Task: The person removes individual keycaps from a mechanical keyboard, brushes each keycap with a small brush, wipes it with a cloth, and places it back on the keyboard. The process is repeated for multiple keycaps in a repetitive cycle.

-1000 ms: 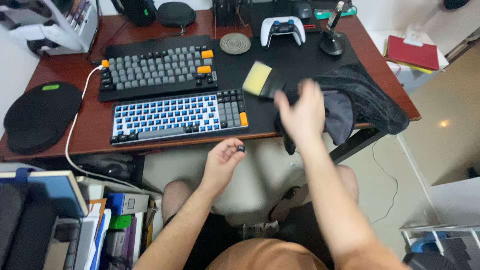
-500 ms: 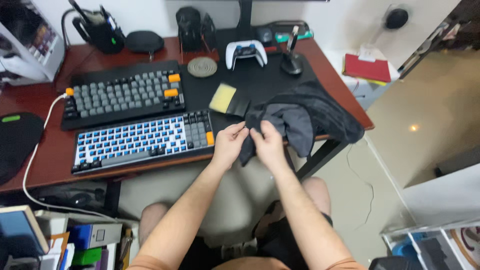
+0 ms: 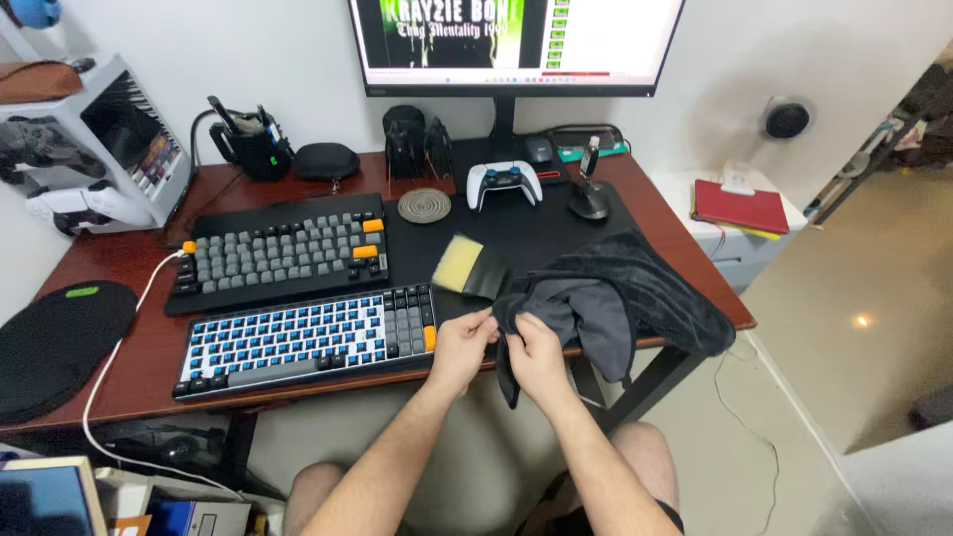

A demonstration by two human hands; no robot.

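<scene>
Head view: a dark grey cloth, soft and crumpled, lies heaped on the desk's front right edge, one corner hanging over; the left hand and right hand both pinch that corner, beside a keyboard with blue switches exposed.

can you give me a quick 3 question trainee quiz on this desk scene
1. True or false: both hands are at the dark cloth at the desk's front edge.
2. Which keyboard has most of its keycaps off, showing blue switches? A) the far keyboard B) the near keyboard
3. What lies on the black mat just behind the hands, between the near keyboard and the cloth?

Key
1. True: the left hand and right hand pinch a fold of it between them.
2. B.
3. A brush with pale yellow bristles and a black handle.
</scene>
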